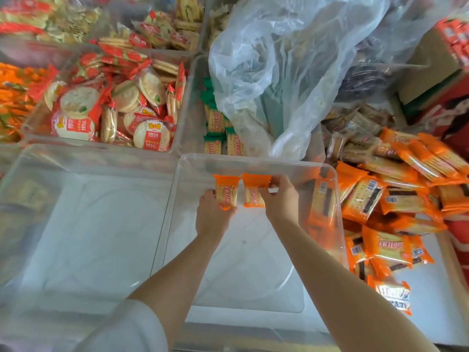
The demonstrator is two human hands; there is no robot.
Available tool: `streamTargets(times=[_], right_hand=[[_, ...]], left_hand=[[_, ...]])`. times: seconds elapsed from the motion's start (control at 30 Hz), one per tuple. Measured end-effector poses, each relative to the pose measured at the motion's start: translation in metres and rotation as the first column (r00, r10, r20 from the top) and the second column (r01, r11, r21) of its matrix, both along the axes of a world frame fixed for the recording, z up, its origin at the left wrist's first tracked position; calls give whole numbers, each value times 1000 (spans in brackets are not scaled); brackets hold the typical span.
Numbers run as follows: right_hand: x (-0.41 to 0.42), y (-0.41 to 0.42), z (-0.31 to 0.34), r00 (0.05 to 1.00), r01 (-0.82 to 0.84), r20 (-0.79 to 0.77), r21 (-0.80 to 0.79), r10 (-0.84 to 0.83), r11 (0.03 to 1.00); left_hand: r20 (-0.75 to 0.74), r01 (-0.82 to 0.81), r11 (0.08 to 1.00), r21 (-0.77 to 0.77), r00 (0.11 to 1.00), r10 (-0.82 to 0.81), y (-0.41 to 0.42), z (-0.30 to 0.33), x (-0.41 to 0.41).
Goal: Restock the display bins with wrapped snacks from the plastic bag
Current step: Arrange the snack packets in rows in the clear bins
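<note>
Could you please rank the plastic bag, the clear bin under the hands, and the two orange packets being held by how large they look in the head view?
1. Clear bin
2. Plastic bag, close behind
3. Left-hand packet and right-hand packet: alike

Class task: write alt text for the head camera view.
Each hand, left and right, holds an orange-wrapped cracker pack over a clear bin. A plastic bag lies behind it.

Shop: clear display bins point(177, 174) of wrapped snacks point(396, 174)
</note>
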State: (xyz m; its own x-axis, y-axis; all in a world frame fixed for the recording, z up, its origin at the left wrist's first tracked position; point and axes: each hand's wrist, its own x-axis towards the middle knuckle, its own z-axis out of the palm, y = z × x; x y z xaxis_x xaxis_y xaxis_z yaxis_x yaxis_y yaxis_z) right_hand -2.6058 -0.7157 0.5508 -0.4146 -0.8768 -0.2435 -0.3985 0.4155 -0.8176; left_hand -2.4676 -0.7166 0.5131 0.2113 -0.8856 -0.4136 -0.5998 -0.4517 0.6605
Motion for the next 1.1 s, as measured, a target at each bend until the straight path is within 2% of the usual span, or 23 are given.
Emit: streamTargets(times=[0.13, 0.27, 0.4, 0.5, 0.7, 0.9, 0.97, 1.03, 1.1], right_hand=[[-2, 1, -5, 1000, 7, 8, -11, -7, 1000], [2, -3, -10, 999, -29, -14, 6, 29, 1000], [5, -6, -23, 984, -133, -88, 227, 156, 965], [5, -5, -31, 962, -180, -148, 283, 228, 942], [10, -9, -37, 969, -178, -134, 220, 210, 959], [9, -12, -19, 953, -237, -117, 294, 281, 926], [-3, -2, 7, 941, -265, -151, 224, 302, 938], [-27, 16, 42, 940, -281, -191, 25, 281, 959], [-63, 37, 76, 938, -251, -286, -172, 196, 952]], left_hand=[[191, 44, 999, -23, 981, -38, 5, -4, -1], [230, 20, 997, -69, 973, -3, 10, -9, 8], [292, 66, 991, -119, 956, -29, 9, -8, 9], [358, 113, 985, -130, 932, -60, 3, -9, 9], [371, 104, 982, -159, 928, -38, -1, -13, 10], [265, 21, 988, -153, 964, 21, 14, 6, 10], [242, 27, 983, -180, 970, 18, 25, 15, 9], [195, 71, 981, -181, 980, -35, 35, 23, 7], [136, 182, 972, -149, 977, -162, 44, 30, 0]])
